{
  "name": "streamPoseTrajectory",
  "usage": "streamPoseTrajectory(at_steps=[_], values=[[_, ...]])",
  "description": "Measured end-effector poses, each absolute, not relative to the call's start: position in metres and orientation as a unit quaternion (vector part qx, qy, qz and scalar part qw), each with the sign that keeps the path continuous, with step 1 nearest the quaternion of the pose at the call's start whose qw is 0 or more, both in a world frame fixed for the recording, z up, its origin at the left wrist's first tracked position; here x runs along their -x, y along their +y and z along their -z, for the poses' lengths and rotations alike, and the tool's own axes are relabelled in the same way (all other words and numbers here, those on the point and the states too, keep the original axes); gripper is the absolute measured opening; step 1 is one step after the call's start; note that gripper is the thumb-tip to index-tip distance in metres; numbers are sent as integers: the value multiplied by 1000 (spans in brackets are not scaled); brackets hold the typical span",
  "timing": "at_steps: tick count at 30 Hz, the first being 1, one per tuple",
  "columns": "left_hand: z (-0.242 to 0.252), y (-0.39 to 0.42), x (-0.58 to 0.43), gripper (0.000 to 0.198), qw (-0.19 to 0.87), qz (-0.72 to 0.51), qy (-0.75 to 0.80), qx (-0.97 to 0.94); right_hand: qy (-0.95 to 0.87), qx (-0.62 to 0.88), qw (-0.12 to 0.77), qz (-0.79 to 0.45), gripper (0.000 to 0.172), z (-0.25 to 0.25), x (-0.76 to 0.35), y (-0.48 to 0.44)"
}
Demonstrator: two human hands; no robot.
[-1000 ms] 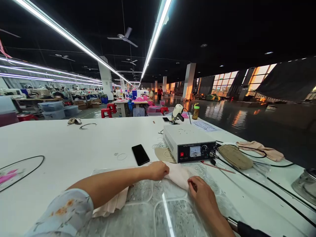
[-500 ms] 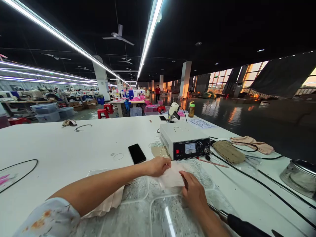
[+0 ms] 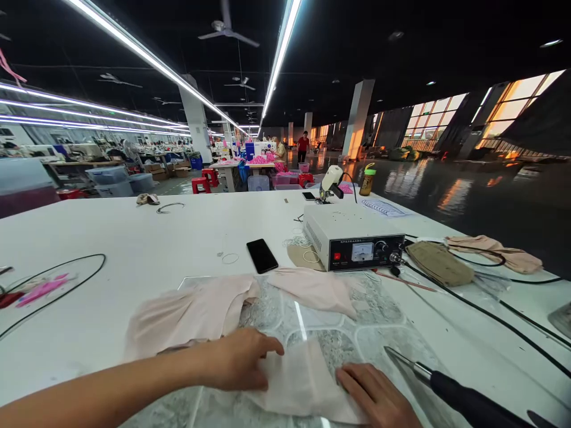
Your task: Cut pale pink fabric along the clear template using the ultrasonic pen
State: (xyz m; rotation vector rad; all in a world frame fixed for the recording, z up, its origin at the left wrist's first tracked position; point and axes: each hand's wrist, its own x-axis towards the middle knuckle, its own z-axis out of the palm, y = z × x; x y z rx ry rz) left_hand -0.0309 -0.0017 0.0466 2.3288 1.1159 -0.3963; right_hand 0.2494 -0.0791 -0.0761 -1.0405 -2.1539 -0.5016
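A pale pink cloth piece point(image 3: 307, 383) lies on a clear sheet point(image 3: 386, 303) with grey marbled patches, close in front of me. My left hand point(image 3: 238, 359) rests at its left edge, forefinger stretched out and thumb apart below. On the right edge of the cloth my right hand point(image 3: 381, 395) lies with its fingers flat. Farther up the sheet is a second pale pink piece point(image 3: 314, 288). A heap of the same fabric point(image 3: 191, 312) spreads to the left. Right of my hands rests a black-handled tool point(image 3: 459, 392) with a slim pointed metal tip.
A white box point(image 3: 352, 238) with a meter and red switch stands behind the sheet, cabled to the right. Beside it lies a black phone point(image 3: 262, 255). A brown cloth bundle point(image 3: 439, 263) sits at the right. A person point(image 3: 303, 147) is far back.
Both hands have moved down toward me from near the box. The left fingers, pinched on cloth before, are now apart. One pink piece now lies flat near the box. The view has shifted.
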Motion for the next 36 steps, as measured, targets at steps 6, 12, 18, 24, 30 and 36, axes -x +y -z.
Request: streamPoseTrajectory(at_steps=[6,12,18,24,30,36], values=[[-36,-14,54,43,156,176,434,-870,-807,456,323,192,51,72,-263,-91],[-20,-27,48,20,52,22,240,-969,-812,458,349,96,42,70,-254,-113],[2,-17,26,29,76,-44,130,-988,-818,446,341,125,32,66,-239,-115],[1,-18,31,33,121,-51,125,-983,-803,460,372,77,32,66,-238,-115],[7,-16,25,29,82,-70,120,-987,-776,486,392,81,30,69,-245,-103],[5,-8,3,33,115,-100,49,-987,-649,593,474,45,23,73,-262,-145]])
